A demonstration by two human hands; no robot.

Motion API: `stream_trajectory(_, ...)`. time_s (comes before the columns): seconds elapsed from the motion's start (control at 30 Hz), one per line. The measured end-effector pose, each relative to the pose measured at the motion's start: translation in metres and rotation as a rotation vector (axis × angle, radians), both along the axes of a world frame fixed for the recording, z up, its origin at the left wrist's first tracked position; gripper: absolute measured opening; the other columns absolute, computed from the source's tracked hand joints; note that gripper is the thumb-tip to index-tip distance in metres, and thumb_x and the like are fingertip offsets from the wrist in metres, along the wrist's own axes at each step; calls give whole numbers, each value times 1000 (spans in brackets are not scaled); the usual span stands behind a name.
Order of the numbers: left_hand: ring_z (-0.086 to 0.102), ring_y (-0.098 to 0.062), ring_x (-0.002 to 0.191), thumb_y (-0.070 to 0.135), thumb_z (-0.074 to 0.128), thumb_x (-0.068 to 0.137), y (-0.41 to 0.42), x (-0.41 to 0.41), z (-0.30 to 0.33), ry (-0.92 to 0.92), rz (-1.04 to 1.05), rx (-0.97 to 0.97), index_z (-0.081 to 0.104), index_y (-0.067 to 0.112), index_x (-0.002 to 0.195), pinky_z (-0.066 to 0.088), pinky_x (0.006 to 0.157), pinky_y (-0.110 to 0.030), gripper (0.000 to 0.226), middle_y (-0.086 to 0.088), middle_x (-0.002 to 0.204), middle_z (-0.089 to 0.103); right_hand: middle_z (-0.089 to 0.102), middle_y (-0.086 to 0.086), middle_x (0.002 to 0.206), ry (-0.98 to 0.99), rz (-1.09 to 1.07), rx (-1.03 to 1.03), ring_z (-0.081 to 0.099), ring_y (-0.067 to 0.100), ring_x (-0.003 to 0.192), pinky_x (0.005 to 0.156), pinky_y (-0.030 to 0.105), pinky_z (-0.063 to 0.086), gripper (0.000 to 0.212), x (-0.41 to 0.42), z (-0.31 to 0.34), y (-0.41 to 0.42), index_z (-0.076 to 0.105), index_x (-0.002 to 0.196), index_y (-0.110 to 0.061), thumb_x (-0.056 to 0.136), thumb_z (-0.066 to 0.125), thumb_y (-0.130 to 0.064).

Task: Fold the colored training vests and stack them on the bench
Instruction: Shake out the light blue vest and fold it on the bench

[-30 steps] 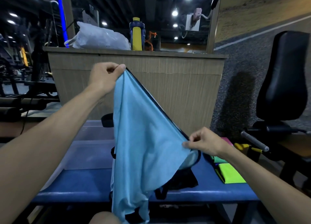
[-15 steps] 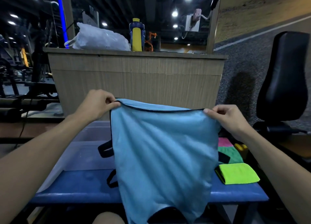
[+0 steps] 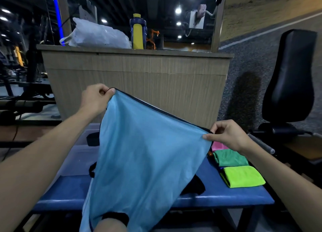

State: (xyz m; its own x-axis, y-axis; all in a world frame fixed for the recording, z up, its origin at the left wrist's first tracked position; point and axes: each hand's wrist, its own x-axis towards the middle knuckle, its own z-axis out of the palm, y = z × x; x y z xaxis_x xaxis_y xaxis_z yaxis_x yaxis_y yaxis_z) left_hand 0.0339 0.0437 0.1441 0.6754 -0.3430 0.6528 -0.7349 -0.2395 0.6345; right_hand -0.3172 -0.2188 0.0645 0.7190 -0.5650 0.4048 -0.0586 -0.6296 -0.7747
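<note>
A light blue training vest (image 3: 144, 155) with dark trim hangs spread in the air over the blue bench (image 3: 66, 191). My left hand (image 3: 95, 99) pinches its upper left corner, held high. My right hand (image 3: 226, 136) pinches the other top corner, lower and to the right, so the top edge slopes down to the right. The vest's lower end drapes past the bench's front edge onto my knee. On the bench's right end lie folded vests: a lime one (image 3: 242, 176) nearest, a green one (image 3: 230, 157) behind it, a pink one (image 3: 218, 146) partly hidden.
A wooden counter (image 3: 139, 78) stands right behind the bench, with a white plastic bag (image 3: 97, 34) and a blue and yellow bottle (image 3: 138, 34) on top. A black padded gym seat (image 3: 289, 78) stands at the right. Dark straps (image 3: 92, 138) lie on the bench behind the vest.
The vest's top edge was level half a second ago. My left hand has since risen slightly and my right hand has dropped, tilting the edge down to the right.
</note>
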Motion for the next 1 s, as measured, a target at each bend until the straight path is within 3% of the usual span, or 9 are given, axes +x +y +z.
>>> stream_trajectory(0.17, 68, -19, 89, 25, 71, 94, 7, 5, -10, 35, -222, 35, 76, 23, 94, 51, 84, -34, 5, 2, 93, 75, 65, 4, 63, -222, -3, 298, 60, 14, 58, 53, 25, 53, 26, 5, 8, 6, 60, 72, -6, 67, 84, -10)
stream_trajectory(0.27, 65, -16, 84, 22, 73, 93, 14, 5, -16, 36, -355, 60, 77, 22, 96, 52, 84, -37, 4, -6, 92, 74, 62, 1, 67, -305, -80, 383, 59, 12, 58, 52, 27, 50, 20, 7, 11, -2, 63, 74, -13, 80, 80, -4)
stream_trajectory(0.37, 57, -12, 74, 22, 75, 91, 16, 4, -21, -22, -332, 102, 74, 24, 95, 47, 77, -26, 4, -7, 80, 65, 55, -3, 69, -344, -141, 420, 53, 9, 57, 43, 22, 44, 18, 5, 13, -10, 64, 81, -17, 88, 74, -4)
stream_trajectory(0.47, 58, -12, 71, 25, 75, 91, 14, 1, -27, -209, -219, 244, 72, 27, 99, 40, 65, -10, 9, 1, 78, 65, 57, -1, 74, -326, -171, 353, 52, 11, 64, 47, 23, 42, 12, 2, 13, -18, 68, 88, -17, 89, 75, -7)
stream_trajectory(0.53, 61, -9, 76, 28, 74, 91, 13, -1, -31, -268, -188, 316, 76, 22, 106, 39, 68, -10, 16, 5, 83, 69, 59, 1, 77, -342, -181, 291, 52, 9, 66, 50, 18, 43, 12, 2, 12, -19, 70, 88, -15, 87, 76, -5)
stream_trajectory(0.67, 66, -5, 73, 28, 78, 88, 13, 1, -38, -109, -219, 421, 76, 17, 112, 54, 77, -26, 26, 6, 80, 72, 65, 3, 82, -410, -165, 208, 58, 5, 75, 69, 10, 46, 17, 2, 15, -16, 69, 86, -13, 86, 74, 3)
stream_trajectory(0.83, 65, -3, 54, 26, 80, 87, 11, 0, -58, 80, -331, 562, 74, 24, 93, 48, 57, -12, 9, 6, 65, 74, 69, -3, 79, -480, -161, 200, 62, 2, 75, 71, 12, 48, 18, 2, 22, -13, 70, 85, -17, 87, 74, 1)
stream_trajectory(0.9, 61, -6, 51, 20, 78, 88, 10, -3, -68, 233, -400, 589, 75, 15, 84, 47, 53, -14, 7, 5, 58, 70, 69, -3, 80, -498, -156, 205, 62, 3, 77, 72, 13, 49, 18, 2, 25, -12, 70, 85, -18, 88, 75, -1)
stream_trajectory(1.0, 63, -13, 62, 16, 75, 91, 10, -6, -82, 415, -514, 554, 73, 0, 84, 53, 60, -20, 17, -4, 65, 70, 70, -4, 80, -492, -161, 210, 62, 4, 77, 71, 15, 50, 18, 3, 27, -12, 71, 85, -20, 88, 75, -3)
